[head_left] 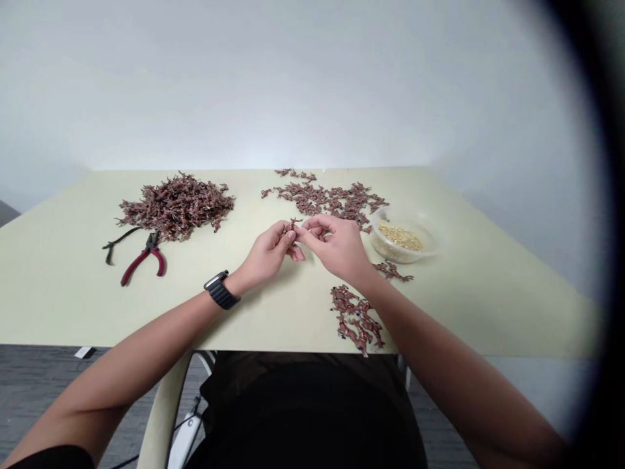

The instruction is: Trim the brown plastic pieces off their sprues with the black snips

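My left hand is closed, pinching a small brown deer-like figurine between thumb and fingers above the middle of the table. Up against it, my right hand has thumb and forefinger pressed together at the figurine's side. Whatever lies between those right fingertips is too small to make out. Just right of my right hand stands a clear plastic bowl with many tiny gold-coloured pieces in it. Beyond both hands, a loose spread of similar brown figurines covers part of the table.
A big heap of brown figurines lies at the left. In front of it are red-handled pliers and a thin black strip. A smaller group of figurines rests near the front edge, with a few more below the bowl.
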`<state>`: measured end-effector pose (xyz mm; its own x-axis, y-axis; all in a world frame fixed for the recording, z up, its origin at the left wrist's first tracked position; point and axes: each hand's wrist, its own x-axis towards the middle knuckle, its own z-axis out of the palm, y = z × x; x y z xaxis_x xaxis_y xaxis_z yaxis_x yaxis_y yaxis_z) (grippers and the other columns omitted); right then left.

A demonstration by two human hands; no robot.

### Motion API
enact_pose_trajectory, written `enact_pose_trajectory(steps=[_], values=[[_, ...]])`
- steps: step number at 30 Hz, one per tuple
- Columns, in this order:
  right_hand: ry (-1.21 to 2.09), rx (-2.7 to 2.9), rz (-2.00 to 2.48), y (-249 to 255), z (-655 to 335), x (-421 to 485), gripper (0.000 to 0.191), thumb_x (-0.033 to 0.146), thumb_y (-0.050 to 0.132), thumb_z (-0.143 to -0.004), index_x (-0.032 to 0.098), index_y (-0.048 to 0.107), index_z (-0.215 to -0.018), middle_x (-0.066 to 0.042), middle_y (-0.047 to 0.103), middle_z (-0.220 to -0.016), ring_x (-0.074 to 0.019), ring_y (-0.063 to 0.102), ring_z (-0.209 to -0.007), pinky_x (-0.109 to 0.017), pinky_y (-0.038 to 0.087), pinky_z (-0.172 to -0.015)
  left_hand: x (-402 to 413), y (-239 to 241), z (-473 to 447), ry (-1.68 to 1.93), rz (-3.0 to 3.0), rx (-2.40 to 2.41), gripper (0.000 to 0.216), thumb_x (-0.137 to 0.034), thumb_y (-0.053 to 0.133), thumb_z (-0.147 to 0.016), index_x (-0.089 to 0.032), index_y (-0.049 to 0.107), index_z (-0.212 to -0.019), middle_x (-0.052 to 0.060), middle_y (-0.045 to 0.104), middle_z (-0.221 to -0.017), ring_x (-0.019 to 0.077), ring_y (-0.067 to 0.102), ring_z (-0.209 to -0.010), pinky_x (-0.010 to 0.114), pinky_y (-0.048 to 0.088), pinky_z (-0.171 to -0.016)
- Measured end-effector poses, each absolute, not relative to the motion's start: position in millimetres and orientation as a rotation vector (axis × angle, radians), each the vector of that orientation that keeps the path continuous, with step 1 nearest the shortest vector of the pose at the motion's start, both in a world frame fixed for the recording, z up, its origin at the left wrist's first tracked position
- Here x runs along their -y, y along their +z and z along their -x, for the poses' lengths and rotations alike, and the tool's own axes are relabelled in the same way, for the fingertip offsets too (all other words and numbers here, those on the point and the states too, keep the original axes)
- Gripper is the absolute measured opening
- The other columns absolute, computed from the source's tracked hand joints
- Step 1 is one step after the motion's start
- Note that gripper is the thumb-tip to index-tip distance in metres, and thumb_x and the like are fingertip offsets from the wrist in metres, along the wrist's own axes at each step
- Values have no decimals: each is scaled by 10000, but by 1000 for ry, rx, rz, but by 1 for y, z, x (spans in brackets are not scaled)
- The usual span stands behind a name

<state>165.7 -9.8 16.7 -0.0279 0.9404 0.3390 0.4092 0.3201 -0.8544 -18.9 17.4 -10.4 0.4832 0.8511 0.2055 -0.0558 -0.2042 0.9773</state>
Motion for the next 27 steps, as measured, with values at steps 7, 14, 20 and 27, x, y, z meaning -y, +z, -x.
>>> enact_pose_trajectory(steps=[7, 14, 20, 27], values=[[662, 1562, 1224, 12, -160, 10, 219, 426, 691, -913, 216, 739, -878, -8, 640, -704, -148, 534, -620, -295, 439, -618, -9, -7, 23, 986, -1944, -909, 314, -498, 482, -1096, -198, 573, -1097, 42, 730, -808, 164, 709, -733, 304, 533, -757], [671, 1562, 1219, 13, -160, 10, 212, 414, 684, -922, 214, 742, -883, -18, 661, -734, -164, 582, -679, -297, 475, -653, -7, -4, 23, 984, -2070, -956, 286, -462, 446, -1112, -202, 563, -1086, 29, 732, -780, 156, 696, -703, 285, 496, -711], [701, 1551, 1202, 11, -160, 9, 206, 408, 684, -923, 213, 743, -890, -35, 715, -783, -175, 622, -712, -302, 497, -660, -8, -4, 24, 977, -2127, -971, 256, -430, 435, -1118, -206, 559, -1106, 20, 729, -778, 148, 674, -687, 280, 478, -711], [708, 1538, 1214, 11, -159, 9, 170, 371, 696, -901, 209, 739, -874, -37, 720, -778, -181, 642, -718, -311, 508, -669, -8, -7, 26, 944, -2318, -1039, 194, -361, 414, -1123, -214, 541, -1126, 28, 707, -810, 147, 632, -648, 255, 413, -646]])
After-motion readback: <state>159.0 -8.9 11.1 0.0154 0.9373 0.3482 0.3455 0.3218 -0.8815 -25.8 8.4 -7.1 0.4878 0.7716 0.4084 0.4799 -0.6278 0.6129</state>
